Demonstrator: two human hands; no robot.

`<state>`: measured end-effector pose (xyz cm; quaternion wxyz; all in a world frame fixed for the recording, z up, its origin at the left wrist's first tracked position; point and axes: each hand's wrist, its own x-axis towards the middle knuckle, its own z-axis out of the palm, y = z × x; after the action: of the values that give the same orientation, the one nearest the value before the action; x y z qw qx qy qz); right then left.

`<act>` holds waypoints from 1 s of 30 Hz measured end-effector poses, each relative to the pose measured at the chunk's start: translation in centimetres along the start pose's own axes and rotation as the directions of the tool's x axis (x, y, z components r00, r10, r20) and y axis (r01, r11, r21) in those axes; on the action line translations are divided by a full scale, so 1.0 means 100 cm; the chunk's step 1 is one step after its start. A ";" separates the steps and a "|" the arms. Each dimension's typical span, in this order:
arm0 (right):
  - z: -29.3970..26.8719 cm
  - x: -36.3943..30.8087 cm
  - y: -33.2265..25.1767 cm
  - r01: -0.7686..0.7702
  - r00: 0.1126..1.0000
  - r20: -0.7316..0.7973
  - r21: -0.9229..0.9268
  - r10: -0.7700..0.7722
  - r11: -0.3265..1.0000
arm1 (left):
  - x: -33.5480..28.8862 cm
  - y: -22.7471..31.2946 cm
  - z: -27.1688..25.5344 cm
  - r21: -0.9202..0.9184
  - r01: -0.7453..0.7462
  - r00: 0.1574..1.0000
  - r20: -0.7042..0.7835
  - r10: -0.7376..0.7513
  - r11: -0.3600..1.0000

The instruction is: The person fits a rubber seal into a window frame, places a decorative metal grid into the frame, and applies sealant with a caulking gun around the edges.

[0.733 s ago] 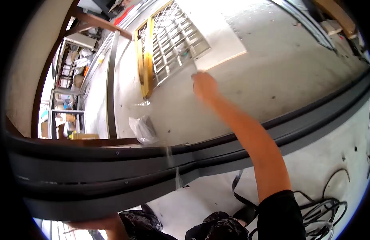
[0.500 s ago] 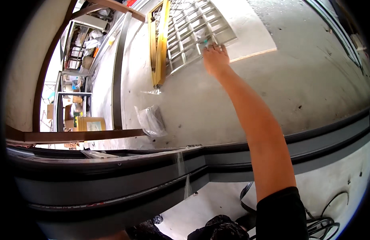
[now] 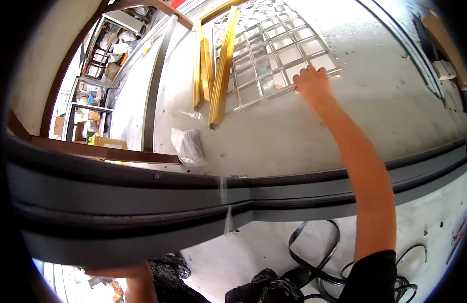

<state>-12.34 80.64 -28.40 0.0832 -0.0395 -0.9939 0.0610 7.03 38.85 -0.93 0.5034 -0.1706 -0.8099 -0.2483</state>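
My right hand (image 3: 314, 83), arm stretched far forward, has its fingers curled over the near right edge of a silver metal grille (image 3: 279, 53) with square openings. The grille lies low over the floor beyond the grey frame. Left of it are gold-coloured metal profiles (image 3: 224, 76), their near ends on the floor. My left hand (image 3: 120, 271) is at the lower left, by the underside of a long dark grey frame (image 3: 117, 197) that crosses in front of me. The frame hides most of its fingers, so their grip does not show.
A clear plastic bag (image 3: 188, 146) lies on the floor past the frame. Brown bars (image 3: 102, 149) and a yellow bucket (image 3: 110, 141) are at the left. Black straps (image 3: 319, 252) coil near my feet. Long metal profiles (image 3: 410, 50) lie at the far right.
My right hand has moved right, and the grille has slid right with it, covering more of the pale board. The gold profiles look more spread apart. The view has shifted, showing more of my left hand.
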 end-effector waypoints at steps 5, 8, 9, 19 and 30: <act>-0.132 -0.071 0.058 0.176 0.966 -0.210 0.118 -0.149 0.977 | 0.015 -0.011 -0.011 0.238 -0.342 0.939 0.105 0.326 0.909; -0.172 -0.138 0.092 0.213 0.955 -0.234 0.113 -0.182 0.971 | 0.027 0.037 0.031 -0.534 0.437 0.815 -0.106 -0.570 0.724; -0.183 -0.165 0.096 0.203 0.959 -0.229 0.137 -0.168 0.969 | 0.027 0.042 0.033 -0.481 0.452 0.815 -0.119 -0.566 0.752; -0.190 -0.379 0.086 0.036 0.996 -0.079 -0.026 -0.038 0.999 | -0.089 0.100 -0.021 -0.194 0.441 0.878 0.295 -0.377 0.876; -0.161 -0.450 0.058 -0.169 0.982 0.074 -0.044 0.172 0.985 | -0.204 0.157 0.071 -0.063 0.536 0.189 0.981 -0.047 0.842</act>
<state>35.02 84.24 -20.65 0.0380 -0.1237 -0.9903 0.0507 18.98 55.30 -18.30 -0.1991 -0.2203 -0.8910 -0.3433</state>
